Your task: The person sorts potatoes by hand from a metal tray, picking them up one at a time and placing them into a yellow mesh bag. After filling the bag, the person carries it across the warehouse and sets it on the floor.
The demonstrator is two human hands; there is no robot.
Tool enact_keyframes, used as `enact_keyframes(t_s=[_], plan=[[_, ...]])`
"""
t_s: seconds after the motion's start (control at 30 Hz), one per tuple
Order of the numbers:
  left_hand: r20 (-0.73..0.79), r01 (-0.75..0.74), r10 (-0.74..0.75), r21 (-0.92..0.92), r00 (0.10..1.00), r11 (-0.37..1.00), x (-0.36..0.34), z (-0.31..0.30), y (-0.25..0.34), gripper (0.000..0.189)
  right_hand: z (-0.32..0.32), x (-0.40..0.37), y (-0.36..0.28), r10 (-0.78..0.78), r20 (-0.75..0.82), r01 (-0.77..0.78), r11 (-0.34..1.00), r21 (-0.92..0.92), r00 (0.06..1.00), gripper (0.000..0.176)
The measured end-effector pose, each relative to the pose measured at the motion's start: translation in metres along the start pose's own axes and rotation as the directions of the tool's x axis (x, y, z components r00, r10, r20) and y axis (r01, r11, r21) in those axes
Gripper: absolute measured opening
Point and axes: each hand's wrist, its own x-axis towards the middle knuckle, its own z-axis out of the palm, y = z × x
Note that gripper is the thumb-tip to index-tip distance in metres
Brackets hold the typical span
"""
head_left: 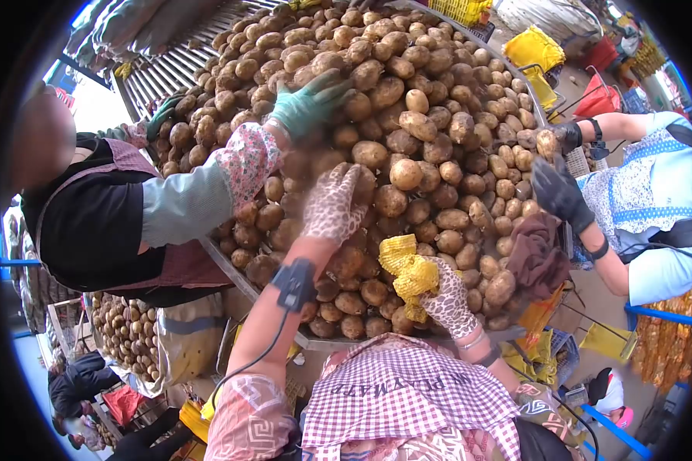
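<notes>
My left hand (334,203), in a leopard-print glove, reaches over the heap of potatoes (419,125). Its fingers are apart and rest against a potato (364,186); one edge of the hand is blurred. Closer to my body, my right hand (447,301), gloved in the same print, grips a bunched yellow mesh bag (410,270) above the near edge of the heap. Several potatoes lie directly around both hands. A dark brown cloth (540,257) is draped over the heap to the right of my right hand.
On the left, a co-worker's green-gloved hand (311,104) touches the heap beyond mine. Another co-worker's dark-gloved hand (561,192) is at the right edge. The metal table rim (234,280) surrounds the potatoes. A large sack (192,338) stands lower left.
</notes>
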Motion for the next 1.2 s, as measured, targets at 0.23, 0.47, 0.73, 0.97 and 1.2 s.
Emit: enact_keyframes(t_s=[0.23, 0.47, 0.73, 0.97, 1.2], plan=[[0.26, 0.281, -0.19, -0.38, 0.947, 0.881, 0.024, 0.004, -0.013, 0.058, -0.017, 0.014, 0.034, 0.449, -0.358, -0.153, 0.771, 0.618, 0.819, 0.049], [0.321, 0.329, 0.076, -0.893, 0.944, -0.306, -0.026, 0.007, 0.029, 0.072, -0.042, 0.076, -0.114, -0.554, -0.154, 0.502, 0.818, -0.28, 0.818, 0.061], [0.07, 0.108, -0.14, -0.952, 0.988, 0.286, -0.075, 0.099, -0.047, 0.048, -0.042, 0.082, -0.061, 0.245, -0.264, 0.003, 0.727, 0.687, 0.933, 0.038], [0.471, 0.36, -0.083, -0.766, 0.878, -0.532, -0.073, 0.029, 0.022, 0.061, -0.007, 0.058, -0.076, -0.341, -0.181, 0.381, 0.875, 0.298, 0.923, 0.056], [0.392, 0.254, -0.234, -0.85, 0.89, -0.461, -0.087, 0.02, 0.036, 0.043, -0.013, 0.056, -0.087, -0.235, -0.262, 0.27, 0.957, 0.106, 0.936, 0.057]])
